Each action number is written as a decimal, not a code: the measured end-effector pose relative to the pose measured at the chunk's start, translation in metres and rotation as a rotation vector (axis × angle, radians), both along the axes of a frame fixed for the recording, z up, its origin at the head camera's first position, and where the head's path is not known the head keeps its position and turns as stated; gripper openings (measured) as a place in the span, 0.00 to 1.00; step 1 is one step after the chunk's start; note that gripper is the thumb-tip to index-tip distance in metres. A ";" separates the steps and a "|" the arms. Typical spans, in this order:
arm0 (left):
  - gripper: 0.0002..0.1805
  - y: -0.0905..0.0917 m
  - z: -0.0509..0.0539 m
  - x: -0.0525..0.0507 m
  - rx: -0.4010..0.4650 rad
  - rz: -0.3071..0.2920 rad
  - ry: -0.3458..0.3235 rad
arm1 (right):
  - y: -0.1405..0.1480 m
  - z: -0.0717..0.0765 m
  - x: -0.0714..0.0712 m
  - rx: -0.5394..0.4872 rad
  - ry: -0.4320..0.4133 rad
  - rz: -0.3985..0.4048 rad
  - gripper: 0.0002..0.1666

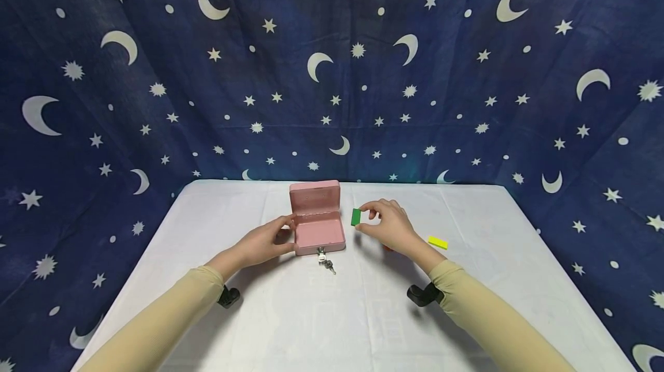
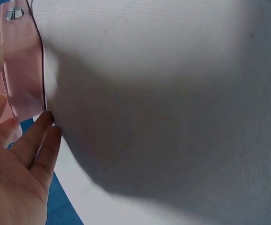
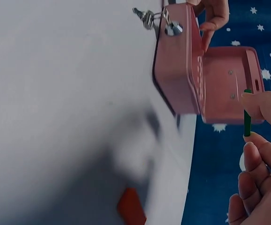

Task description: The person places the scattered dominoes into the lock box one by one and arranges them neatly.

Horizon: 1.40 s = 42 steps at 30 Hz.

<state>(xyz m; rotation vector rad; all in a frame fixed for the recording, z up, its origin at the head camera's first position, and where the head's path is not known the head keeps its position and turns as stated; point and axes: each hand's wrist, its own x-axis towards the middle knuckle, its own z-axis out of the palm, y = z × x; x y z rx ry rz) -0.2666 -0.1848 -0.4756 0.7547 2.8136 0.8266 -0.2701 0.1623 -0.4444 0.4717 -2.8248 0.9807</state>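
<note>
The left hand (image 1: 266, 243) seems to grip an open pink box (image 1: 334, 247) at its left end, some fingertips hidden. Just right of it, raised, the right hand (image 1: 392, 228) pinches a green block (image 1: 355, 217), likely light, stiff and smooth, best held by its ends.

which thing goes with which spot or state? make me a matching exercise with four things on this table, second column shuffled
Things
1. green block
2. pink box
3. yellow block
4. keys

Places and states
A. on the white cloth, farther right than the right hand
B. at the lock on the front
C. pinched between thumb and fingertip, off the table
D. lid raised, the left hand holding one end

Pairs: 1-C, 2-D, 3-A, 4-B
</note>
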 end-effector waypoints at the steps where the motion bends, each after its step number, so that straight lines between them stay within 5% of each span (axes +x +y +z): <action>1: 0.44 0.000 0.000 0.000 -0.002 -0.001 0.000 | -0.004 0.000 -0.001 0.000 0.001 0.006 0.26; 12: 0.43 0.001 -0.001 -0.001 -0.001 -0.003 -0.001 | -0.042 -0.004 -0.008 0.004 -0.017 0.079 0.25; 28: 0.24 0.002 0.001 0.000 0.010 0.013 -0.019 | -0.076 -0.009 -0.018 0.052 -0.009 0.130 0.27; 42: 0.40 -0.001 0.000 -0.001 0.005 -0.003 -0.008 | -0.102 -0.017 -0.026 0.134 -0.055 0.158 0.27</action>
